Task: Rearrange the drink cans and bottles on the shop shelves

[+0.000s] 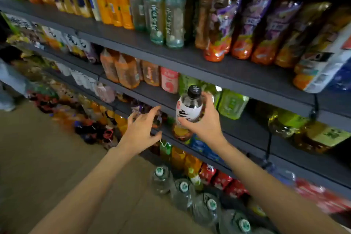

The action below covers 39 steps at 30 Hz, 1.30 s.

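A clear plastic bottle (190,105) with a black screw cap and a white label slashed with black, its writing too blurred to read, is gripped upright by the right hand (204,119) before dark shelves (228,70), the left hand (141,129) spread open, holding nothing.

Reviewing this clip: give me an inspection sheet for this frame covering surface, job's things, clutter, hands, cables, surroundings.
Surface: dark shelves, several tiers, stocked with drinks.
Job's things: black-capped bottle with a white label, held upright in front of the shelves; green bottles behind it; orange bottles further left.
Clutter: large water jugs at floor level.
Hands: right hand grips the black-capped bottle; left hand open, fingers spread toward the shelf edge.
Cables: black cord hanging down the shelf fronts.
Surroundings: brown floor; edges blurred.
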Tool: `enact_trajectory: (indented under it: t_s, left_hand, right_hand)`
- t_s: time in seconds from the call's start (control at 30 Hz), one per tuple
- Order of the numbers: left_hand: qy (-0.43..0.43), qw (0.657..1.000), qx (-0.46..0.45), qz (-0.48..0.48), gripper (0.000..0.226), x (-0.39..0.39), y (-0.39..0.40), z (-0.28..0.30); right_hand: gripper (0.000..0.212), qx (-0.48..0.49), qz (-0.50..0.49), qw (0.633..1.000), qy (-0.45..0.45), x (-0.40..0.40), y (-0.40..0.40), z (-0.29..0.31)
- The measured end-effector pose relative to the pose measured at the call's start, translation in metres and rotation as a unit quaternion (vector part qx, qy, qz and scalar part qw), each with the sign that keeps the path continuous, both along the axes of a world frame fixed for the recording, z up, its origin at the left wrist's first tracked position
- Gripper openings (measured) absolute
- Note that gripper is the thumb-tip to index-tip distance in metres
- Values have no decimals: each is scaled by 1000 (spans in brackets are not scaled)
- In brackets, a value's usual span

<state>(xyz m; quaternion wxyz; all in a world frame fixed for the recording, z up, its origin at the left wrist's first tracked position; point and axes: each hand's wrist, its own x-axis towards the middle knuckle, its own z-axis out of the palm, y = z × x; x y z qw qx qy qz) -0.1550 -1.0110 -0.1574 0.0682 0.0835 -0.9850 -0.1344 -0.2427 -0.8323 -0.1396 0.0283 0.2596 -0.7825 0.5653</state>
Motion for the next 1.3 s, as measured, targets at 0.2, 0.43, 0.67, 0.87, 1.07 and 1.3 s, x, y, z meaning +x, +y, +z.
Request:
enact_trajectory:
  t_s: [0.2, 0.43, 0.67, 0.87, 1.07, 1.3]
  left_hand:
    - [6, 1000, 24, 15, 62, 51, -165, 25]
    - [18, 991, 84, 102, 34, 85, -332, 45]
    - [-1, 990, 70, 121, 33, 66, -482, 16]
    - [-34, 995, 51, 84, 43, -14, -602, -12]
    - [-51, 997, 57, 19, 48, -100, -674, -27]
    - [-61, 990, 102, -74, 49, -186, -726, -62]
  right_hand:
    - [71, -69, 13, 997, -37, 28, -190, 28]
    - [72, -41, 32, 996, -74, 28, -350, 48]
    - [73, -9, 15, 997, -75, -20, -494, -7]
    - [83, -28, -112, 987, -115, -84, -605, -57]
    - [81, -44, -217, 969, -110, -127, -679, -72]
    - [76, -53, -293, 951, -87, -152, -750, -83]
